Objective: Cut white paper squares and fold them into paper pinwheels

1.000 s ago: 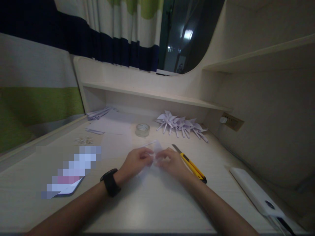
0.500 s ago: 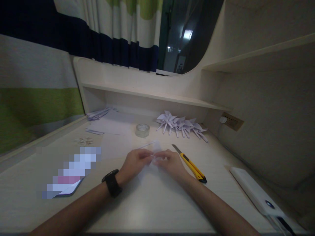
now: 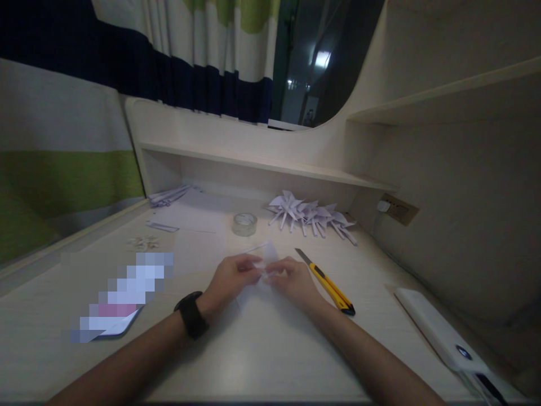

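Observation:
A piece of white folded paper [image 3: 271, 252] is pinched between my two hands at the middle of the desk. My left hand [image 3: 230, 281], with a black watch on its wrist, closes its thumb and fingers on the left side of the paper. From the other side my right hand [image 3: 296, 282] grips it with bent fingers, the fingertips of both hands almost touching. The exact fold under the fingers is hidden. Behind the hands lies a thin white stick [image 3: 255, 247]. A yellow utility knife [image 3: 332, 286], blade out, rests just right of my right hand.
Several white paper pinwheels [image 3: 315, 214] lie at the back right. A tape roll [image 3: 244, 225] stands behind my hands. Paper sheets [image 3: 190, 213], paper sticks [image 3: 171, 196] and small pale bits [image 3: 143, 243] are at left, near a blurred phone [image 3: 116, 329]. A white device [image 3: 431, 318] lies at right.
The fingers have shifted very slightly on the paper, and a little more of its upper part shows. Everything else on the desk stays where it was.

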`<state>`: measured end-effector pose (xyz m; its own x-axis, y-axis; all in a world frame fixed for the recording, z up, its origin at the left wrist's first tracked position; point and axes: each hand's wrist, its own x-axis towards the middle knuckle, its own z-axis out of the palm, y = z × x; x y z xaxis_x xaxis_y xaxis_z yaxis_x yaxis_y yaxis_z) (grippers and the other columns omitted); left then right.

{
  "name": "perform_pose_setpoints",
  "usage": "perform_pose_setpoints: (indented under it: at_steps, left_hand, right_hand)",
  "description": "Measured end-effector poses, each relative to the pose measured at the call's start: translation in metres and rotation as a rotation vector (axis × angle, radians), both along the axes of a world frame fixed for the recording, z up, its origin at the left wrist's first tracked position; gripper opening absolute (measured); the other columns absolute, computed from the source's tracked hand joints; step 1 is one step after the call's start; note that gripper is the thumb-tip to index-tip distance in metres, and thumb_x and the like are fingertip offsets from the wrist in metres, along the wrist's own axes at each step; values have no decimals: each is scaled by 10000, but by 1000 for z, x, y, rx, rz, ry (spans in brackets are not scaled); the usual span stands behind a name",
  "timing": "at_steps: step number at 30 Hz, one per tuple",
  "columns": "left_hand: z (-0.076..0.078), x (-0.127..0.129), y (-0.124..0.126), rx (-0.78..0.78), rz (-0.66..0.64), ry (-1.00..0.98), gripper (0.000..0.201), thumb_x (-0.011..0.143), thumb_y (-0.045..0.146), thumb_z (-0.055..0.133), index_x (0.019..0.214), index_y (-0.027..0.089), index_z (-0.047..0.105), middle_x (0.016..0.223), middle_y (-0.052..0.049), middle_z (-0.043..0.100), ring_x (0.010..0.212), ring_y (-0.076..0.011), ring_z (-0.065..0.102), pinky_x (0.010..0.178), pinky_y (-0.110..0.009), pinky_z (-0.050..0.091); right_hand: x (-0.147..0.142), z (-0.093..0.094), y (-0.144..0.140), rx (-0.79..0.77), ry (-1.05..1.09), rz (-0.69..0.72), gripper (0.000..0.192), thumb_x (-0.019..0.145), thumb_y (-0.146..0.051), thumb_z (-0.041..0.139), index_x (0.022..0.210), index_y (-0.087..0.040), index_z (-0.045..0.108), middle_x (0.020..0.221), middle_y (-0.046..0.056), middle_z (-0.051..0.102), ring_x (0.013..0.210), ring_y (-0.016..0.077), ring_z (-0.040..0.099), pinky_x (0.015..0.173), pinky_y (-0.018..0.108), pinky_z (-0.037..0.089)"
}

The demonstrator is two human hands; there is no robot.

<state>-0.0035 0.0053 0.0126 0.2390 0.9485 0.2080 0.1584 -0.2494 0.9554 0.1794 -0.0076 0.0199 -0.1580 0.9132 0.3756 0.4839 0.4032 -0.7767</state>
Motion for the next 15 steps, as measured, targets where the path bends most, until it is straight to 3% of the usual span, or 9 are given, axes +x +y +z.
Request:
perform_pose_setpoints:
  at_steps: [7, 15]
  left_hand:
    - [2, 1, -1, -71, -50, -65, 294, 658, 290, 672, 884, 145, 551, 566, -3, 641, 542, -166, 623, 539, -264, 458]
    - [1, 3, -3, -27, -80, -87, 294, 670, 312, 660, 865, 168, 494, 529, 25, 613, 505, -148, 591, 507, -241, 419]
  right_hand:
    - [0, 1, -1, -6, -18, 30, 168, 627, -184, 783, 778, -247, 744, 761, 11, 684, 721, 163, 593, 694, 277, 438]
    - [1, -2, -1, 8, -19, 49, 175, 625, -172, 783, 783, -238, 746, 747, 11, 670, 701, 151, 573, 665, 257, 423]
